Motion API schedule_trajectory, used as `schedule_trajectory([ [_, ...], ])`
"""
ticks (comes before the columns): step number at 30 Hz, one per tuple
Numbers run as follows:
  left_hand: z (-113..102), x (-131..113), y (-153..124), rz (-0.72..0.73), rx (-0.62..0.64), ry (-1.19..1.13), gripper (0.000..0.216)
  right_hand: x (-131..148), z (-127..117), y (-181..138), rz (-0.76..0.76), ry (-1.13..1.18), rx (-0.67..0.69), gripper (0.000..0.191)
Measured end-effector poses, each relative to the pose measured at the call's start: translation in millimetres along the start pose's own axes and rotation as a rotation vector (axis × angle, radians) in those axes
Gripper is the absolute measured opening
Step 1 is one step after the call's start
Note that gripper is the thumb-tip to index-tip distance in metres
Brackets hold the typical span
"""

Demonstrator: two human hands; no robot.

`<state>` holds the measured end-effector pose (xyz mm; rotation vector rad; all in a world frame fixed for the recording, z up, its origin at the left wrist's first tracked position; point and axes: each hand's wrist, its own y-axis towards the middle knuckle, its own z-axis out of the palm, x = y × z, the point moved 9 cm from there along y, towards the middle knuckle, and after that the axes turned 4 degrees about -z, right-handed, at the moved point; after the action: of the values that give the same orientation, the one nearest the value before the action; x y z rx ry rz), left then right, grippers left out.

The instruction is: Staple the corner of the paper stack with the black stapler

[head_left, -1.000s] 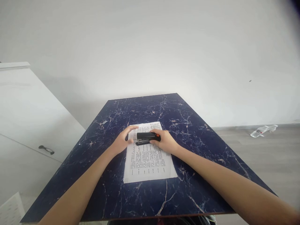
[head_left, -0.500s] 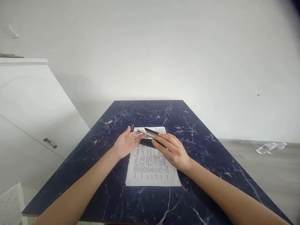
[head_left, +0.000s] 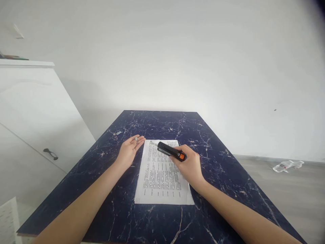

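A printed sheet of paper (head_left: 161, 176) lies on the dark blue marble table (head_left: 218, 159). My right hand (head_left: 189, 166) grips a black stapler (head_left: 169, 150) with an orange button, held just above the sheet's top right area, its metal nose pointing left. My left hand (head_left: 129, 149) rests palm up to the left of the sheet's top corner, fingers stretched out, with a small silvery piece (head_left: 136, 138) lying on its fingertips.
A white cabinet (head_left: 27, 112) with a dark handle (head_left: 50, 154) stands to the left of the table. A small strip of staples (head_left: 118, 133) lies on the far left of the table. A clear plastic bottle (head_left: 286, 165) lies on the floor at right.
The stapler was flat on the sheet, then its top swung open. Now my right hand has lifted it and my left hand has pulled away left, palm up, with a small silvery piece.
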<state>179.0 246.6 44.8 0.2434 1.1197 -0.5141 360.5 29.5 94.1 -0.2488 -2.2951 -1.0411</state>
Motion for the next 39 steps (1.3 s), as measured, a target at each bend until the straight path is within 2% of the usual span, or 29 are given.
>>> schedule_trajectory([
  [2, -8, -18, -2, 0.172, -0.075, 0.112, 0.027, -16, 18, -5, 0.171, 0.048, 0.138, 0.015],
  [5, 1, -35, -16, 0.345, -0.082, 0.37, 0.032, -22, 37, -10, 0.226, 0.095, 0.276, 0.021],
  [7, 18, -41, -30, 0.437, -0.024, 0.553, 0.033, -13, 37, -7, 0.134, 0.076, 0.27, 0.03],
  [10, 45, -45, -54, 0.594, 0.112, 0.766, 0.023, 16, 18, 0, -0.107, 0.051, 0.145, 0.045],
  [13, 66, -42, -72, 0.722, 0.287, 0.845, 0.017, 42, 9, -1, -0.294, 0.207, 0.133, 0.039],
  [15, 72, -36, -77, 0.75, 0.391, 0.874, 0.016, 50, 9, -4, -0.335, 0.319, 0.169, 0.033],
  [18, 75, -27, -78, 0.767, 0.481, 0.925, 0.013, 50, 13, -7, -0.301, 0.389, 0.182, 0.018],
  [23, 85, -15, -86, 0.77, 0.558, 0.987, 0.015, 46, 15, -5, -0.212, 0.472, 0.181, 0.009],
  [26, 87, -24, -87, 0.785, 0.536, 0.988, 0.02, 24, 5, 11, -0.133, 0.45, 0.119, 0.013],
  [28, 71, -45, -75, 0.816, 0.37, 0.983, 0.019, -13, -11, 27, -0.013, 0.374, 0.018, 0.015],
  [29, 56, -59, -63, 0.828, 0.237, 0.983, 0.019, -38, -21, 34, 0.068, 0.324, -0.045, 0.015],
  [31, 17, -81, -32, 0.759, -0.017, 1.066, 0.022, -91, -41, 44, 0.211, 0.183, -0.148, 0.013],
  [33, -28, -94, 4, 0.638, -0.22, 1.255, 0.021, -140, -53, 48, 0.35, 0.045, -0.136, 0.011],
  [36, -87, -95, 45, 0.464, -0.371, 1.579, 0.03, -186, -63, 49, 0.424, -0.008, -0.13, 0.011],
  [39, -124, -84, 64, 0.361, -0.478, 1.775, 0.05, -205, -62, 50, 0.431, -0.043, -0.105, 0.008],
])
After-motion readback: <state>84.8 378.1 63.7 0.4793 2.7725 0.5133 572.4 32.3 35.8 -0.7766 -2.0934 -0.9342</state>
